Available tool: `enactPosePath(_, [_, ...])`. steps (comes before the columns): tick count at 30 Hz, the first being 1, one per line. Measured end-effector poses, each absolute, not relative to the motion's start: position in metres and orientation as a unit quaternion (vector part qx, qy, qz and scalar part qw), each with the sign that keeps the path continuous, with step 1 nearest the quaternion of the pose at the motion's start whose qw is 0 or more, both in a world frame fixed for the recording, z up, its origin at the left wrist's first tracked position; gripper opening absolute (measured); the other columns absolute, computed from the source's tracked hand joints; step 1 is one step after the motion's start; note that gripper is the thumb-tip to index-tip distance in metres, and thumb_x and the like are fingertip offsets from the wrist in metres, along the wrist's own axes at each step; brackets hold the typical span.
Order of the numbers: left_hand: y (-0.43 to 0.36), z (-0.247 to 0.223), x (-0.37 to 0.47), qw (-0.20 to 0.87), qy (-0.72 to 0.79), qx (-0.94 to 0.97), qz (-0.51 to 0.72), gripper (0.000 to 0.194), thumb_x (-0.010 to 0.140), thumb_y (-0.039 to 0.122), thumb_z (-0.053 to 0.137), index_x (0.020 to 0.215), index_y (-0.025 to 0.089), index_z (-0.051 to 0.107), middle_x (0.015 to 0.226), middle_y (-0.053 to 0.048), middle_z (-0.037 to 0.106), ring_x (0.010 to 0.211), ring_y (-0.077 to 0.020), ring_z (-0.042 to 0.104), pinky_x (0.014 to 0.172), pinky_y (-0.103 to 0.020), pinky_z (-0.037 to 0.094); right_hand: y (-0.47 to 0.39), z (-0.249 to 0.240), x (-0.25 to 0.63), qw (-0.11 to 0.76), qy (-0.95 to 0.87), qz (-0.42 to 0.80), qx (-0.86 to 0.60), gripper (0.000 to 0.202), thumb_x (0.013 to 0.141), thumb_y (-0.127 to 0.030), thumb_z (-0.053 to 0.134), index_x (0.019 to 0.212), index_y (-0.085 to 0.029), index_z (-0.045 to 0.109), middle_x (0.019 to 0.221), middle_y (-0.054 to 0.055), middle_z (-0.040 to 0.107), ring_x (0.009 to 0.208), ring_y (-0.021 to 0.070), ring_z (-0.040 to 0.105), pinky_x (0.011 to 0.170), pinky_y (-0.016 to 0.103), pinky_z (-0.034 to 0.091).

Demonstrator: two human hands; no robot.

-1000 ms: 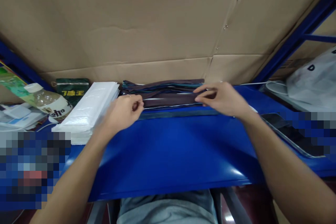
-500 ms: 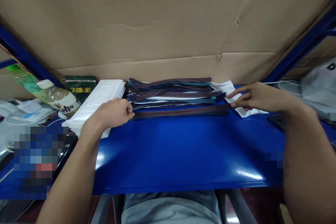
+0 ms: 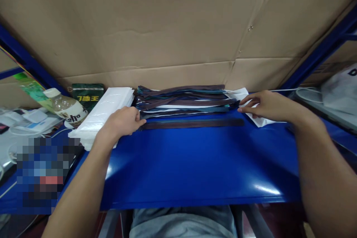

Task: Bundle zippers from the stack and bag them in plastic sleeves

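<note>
A long brown-and-dark strip [image 3: 192, 124] lies across the blue table in front of a pile of similar strips [image 3: 184, 100]. At its left end my left hand [image 3: 125, 121] is closed, thumb and fingers pinched on the strip. My right hand [image 3: 256, 108] hovers near the pile's right end, fingers apart, off the strip's right end. Behind that hand lies a white packet [image 3: 259, 120]. A stack of white padded sheets [image 3: 107, 104] sits beside and beneath my left hand.
At the left stand a bottle [image 3: 65, 108], a dark green pouch [image 3: 88, 95] and white chargers with cables [image 3: 36, 122]. A cardboard wall [image 3: 167, 26] closes the back of the blue table [image 3: 195, 171]. A plastic bag [image 3: 340, 89] is at right.
My right hand has let go of the strip's right end and moved slightly left. The front strip now lies flatter, a bit farther from the pile.
</note>
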State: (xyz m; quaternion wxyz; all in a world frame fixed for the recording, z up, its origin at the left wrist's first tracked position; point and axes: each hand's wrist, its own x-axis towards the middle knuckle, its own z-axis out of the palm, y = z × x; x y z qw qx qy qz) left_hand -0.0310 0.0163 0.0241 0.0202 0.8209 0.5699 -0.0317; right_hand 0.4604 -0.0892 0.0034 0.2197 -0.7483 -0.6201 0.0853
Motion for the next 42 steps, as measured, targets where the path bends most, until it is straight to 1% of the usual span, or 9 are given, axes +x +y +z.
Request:
enactPosePath(3, [0.02,0.018,-0.026,-0.064,0.574,0.815,0.052,0.035,0.098,0.053,0.058,0.104,0.024,0.075,0.088,-0.01,0.077,0.081,-0.0271,0.071,0.074,-0.036,0.052,-0.087,0.005,0.454,0.153,-0.641,0.067,-0.749,0.031,0.091,-0.05,0.073,0.101,-0.023,0.082,0.092,0.011,0.082,0.074,0.0255,0.073,0.071,0.038,0.051])
enactPosePath(6, [0.023,0.009,-0.017,-0.122,0.575,0.802,0.102,0.038,0.102,0.042,0.056,0.131,0.022,0.07,0.118,-0.016,0.074,0.098,-0.0301,0.072,0.085,-0.04,0.055,-0.086,0.005,0.442,0.179,-0.658,0.032,-0.73,0.023,0.092,-0.043,0.074,0.099,-0.022,0.082,0.095,0.011,0.082,0.078,0.0271,0.073,0.074,0.039,0.05])
enactPosePath(10, [0.028,-0.003,-0.008,-0.129,0.572,0.805,0.096,0.038,0.105,0.037,0.051,0.135,0.023,0.07,0.133,-0.017,0.067,0.104,-0.0313,0.071,0.088,-0.042,0.056,-0.084,0.002,0.426,0.205,-0.673,0.03,-0.71,0.017,0.092,-0.036,0.073,0.099,-0.023,0.081,0.091,0.008,0.081,0.079,0.0265,0.074,0.073,0.038,0.052])
enactPosePath(16, [0.036,-0.009,-0.005,-0.153,0.585,0.792,0.084,0.029,0.105,0.034,0.051,0.114,0.025,0.076,0.123,-0.013,0.072,0.103,-0.0342,0.073,0.086,-0.045,0.056,-0.082,-0.003,0.418,0.202,-0.685,0.058,-0.697,0.023,0.094,-0.046,0.069,0.1,-0.026,0.079,0.09,0.006,0.08,0.071,0.0252,0.073,0.064,0.038,0.053])
enactPosePath(21, [0.024,-0.001,-0.001,-0.177,0.58,0.78,0.154,0.03,0.106,0.038,0.05,0.119,0.028,0.074,0.107,-0.01,0.078,0.093,-0.0364,0.074,0.078,-0.046,0.055,-0.08,-0.006,0.406,0.201,-0.704,0.03,-0.681,0.024,0.096,-0.045,0.065,0.1,-0.025,0.078,0.09,0.007,0.08,0.076,0.0255,0.073,0.066,0.038,0.052])
enactPosePath(24, [0.014,0.005,0.004,-0.162,0.544,0.793,0.219,0.029,0.106,0.036,0.051,0.121,0.026,0.073,0.104,-0.009,0.079,0.09,-0.0318,0.075,0.08,-0.043,0.055,-0.08,-0.01,0.383,0.211,-0.727,0.012,-0.653,0.024,0.098,-0.042,0.064,0.105,-0.024,0.078,0.09,0.006,0.08,0.079,0.0257,0.074,0.07,0.037,0.052])
enactPosePath(33, [-0.026,-0.009,0.048,0.065,0.305,0.886,0.344,0.012,0.105,0.029,0.062,0.104,0.022,0.072,0.094,-0.001,0.08,0.084,-0.0154,0.075,0.078,-0.027,0.057,-0.093,-0.026,0.296,0.33,-0.773,0.172,-0.515,0.03,0.101,-0.045,0.065,0.122,-0.025,0.074,0.097,0.002,0.079,0.079,0.0185,0.071,0.075,0.031,0.052])
enactPosePath(38, [-0.048,-0.014,0.066,0.117,0.24,0.888,0.375,0.008,0.104,0.027,0.066,0.107,0.023,0.072,0.095,0.001,0.08,0.084,-0.0132,0.075,0.077,-0.024,0.056,-0.1,-0.025,0.287,0.386,-0.743,0.275,-0.472,0.027,0.104,-0.044,0.061,0.098,-0.023,0.075,0.085,0.0,0.075,0.075,0.0162,0.067,0.07,0.028,0.049])
enactPosePath(42, [-0.051,-0.008,0.066,0.15,0.228,0.881,0.386,0.008,0.102,0.028,0.068,0.103,0.022,0.073,0.092,0.002,0.08,0.082,-0.012,0.075,0.076,-0.023,0.056,-0.101,-0.027,0.287,0.418,-0.724,0.301,-0.459,0.025,0.104,-0.042,0.061,0.093,-0.021,0.071,0.076,0.0,0.07,0.069,0.0155,0.064,0.068,0.028,0.047])
